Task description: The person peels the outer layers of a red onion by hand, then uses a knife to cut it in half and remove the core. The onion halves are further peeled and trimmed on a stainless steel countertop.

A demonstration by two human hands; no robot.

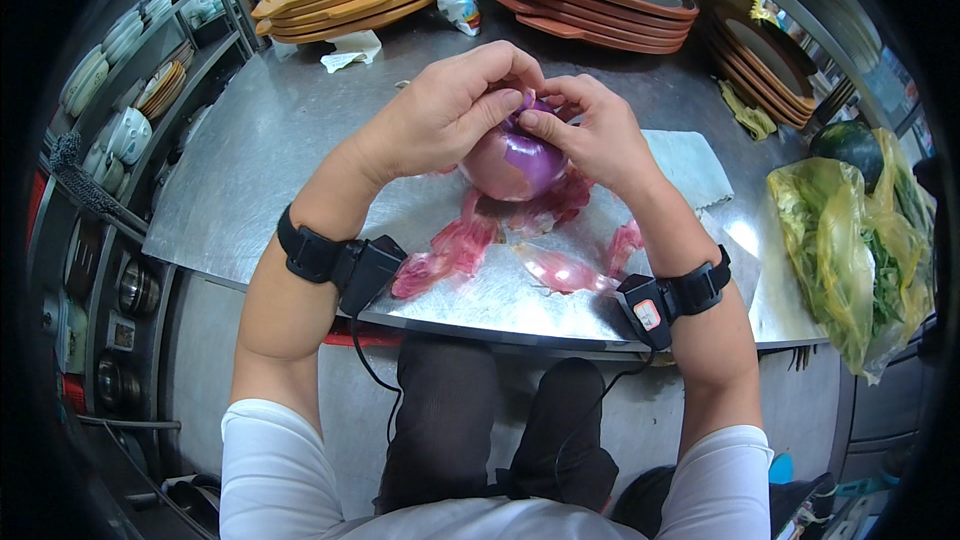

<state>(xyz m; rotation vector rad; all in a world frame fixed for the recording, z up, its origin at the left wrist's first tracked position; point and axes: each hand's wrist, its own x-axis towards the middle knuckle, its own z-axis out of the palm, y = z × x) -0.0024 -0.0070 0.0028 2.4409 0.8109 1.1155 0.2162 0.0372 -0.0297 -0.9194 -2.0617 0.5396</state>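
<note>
A large red onion (517,161) is between my two hands, partly peeled, with glossy purple flesh beside a duller pinkish patch of skin. My left hand (450,101) grips its upper left, the thumb pressed near the stem tip. From the other side, my right hand (592,124) pinches the same top with thumb and fingers. Some fingertips are hidden behind the onion. Below it, loose onion skins (450,247) lie on the stainless steel table (247,165), and one pale curled skin piece (566,268) rests closer to me.
Stacked orange-rimmed plates (352,7) and brown-rimmed platters (600,4) stand along the back. A pale blue cloth (686,165) lies right of my hands. At the right edge are a yellow plastic bag (825,240) of greens and a watermelon (844,146). Shelves of dishes (124,135) line the left.
</note>
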